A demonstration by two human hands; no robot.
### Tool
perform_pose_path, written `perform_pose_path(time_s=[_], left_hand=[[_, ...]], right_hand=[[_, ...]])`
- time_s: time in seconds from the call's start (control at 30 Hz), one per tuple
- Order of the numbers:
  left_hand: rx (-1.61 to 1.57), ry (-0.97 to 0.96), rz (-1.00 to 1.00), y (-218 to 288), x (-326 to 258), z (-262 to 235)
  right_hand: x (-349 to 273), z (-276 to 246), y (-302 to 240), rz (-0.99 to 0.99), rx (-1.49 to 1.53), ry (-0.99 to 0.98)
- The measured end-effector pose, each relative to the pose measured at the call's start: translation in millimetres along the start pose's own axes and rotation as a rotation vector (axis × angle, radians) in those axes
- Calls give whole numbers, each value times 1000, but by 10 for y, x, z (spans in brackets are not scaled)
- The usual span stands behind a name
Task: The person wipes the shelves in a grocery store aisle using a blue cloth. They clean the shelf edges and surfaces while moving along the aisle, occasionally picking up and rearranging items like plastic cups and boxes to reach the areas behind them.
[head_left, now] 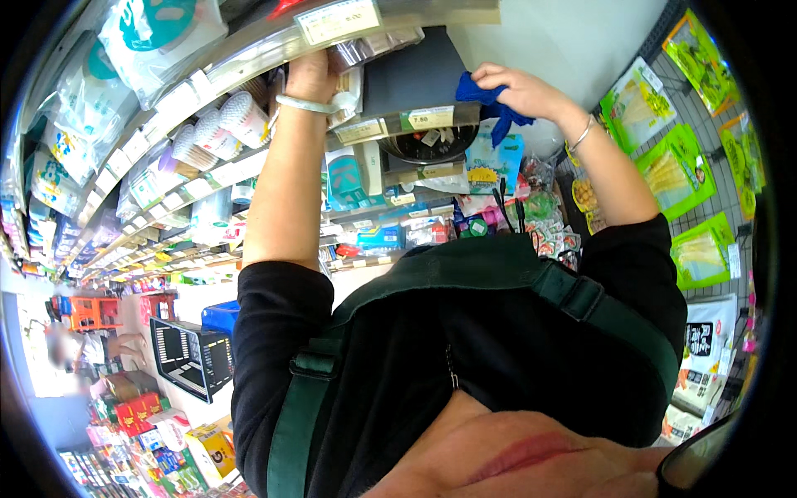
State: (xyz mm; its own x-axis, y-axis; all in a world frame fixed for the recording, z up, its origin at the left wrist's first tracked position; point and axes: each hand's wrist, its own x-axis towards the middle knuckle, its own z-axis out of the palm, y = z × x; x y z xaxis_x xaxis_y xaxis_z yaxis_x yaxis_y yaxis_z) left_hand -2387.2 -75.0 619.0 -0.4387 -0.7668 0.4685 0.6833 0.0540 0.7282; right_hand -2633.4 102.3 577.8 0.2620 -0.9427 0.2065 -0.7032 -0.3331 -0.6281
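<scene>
My left hand (312, 79) reaches in between two shelf boards, a pale bangle round its wrist. Its fingers are hidden by the upper shelf's edge, next to a clear plastic package (378, 46). A white packet (349, 95) is beside the wrist. My right hand (516, 90) is closed on a crumpled blue cloth (498, 108), part of which hangs down. The cloth is at the right end of a dark grey shelf board (415, 70), whose surface shows between my two hands.
Stacked paper cups (242, 120) stand left of my left arm. Below the board is a dark round pan (427, 145). Green snack packets (682, 170) hang on a wire rack at right. A black crate (193, 358) and another person (104, 344) are at lower left.
</scene>
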Motion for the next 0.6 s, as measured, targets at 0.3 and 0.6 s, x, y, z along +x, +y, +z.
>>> perform_pose_path(time_s=[0.3, 0.6], left_hand=[[790, -510, 40, 245, -161, 163], [766, -713, -123, 359, -345, 472]], right_hand=[[-555, 158, 97, 294, 1433, 328], [-461, 226, -642, 69, 704, 514]])
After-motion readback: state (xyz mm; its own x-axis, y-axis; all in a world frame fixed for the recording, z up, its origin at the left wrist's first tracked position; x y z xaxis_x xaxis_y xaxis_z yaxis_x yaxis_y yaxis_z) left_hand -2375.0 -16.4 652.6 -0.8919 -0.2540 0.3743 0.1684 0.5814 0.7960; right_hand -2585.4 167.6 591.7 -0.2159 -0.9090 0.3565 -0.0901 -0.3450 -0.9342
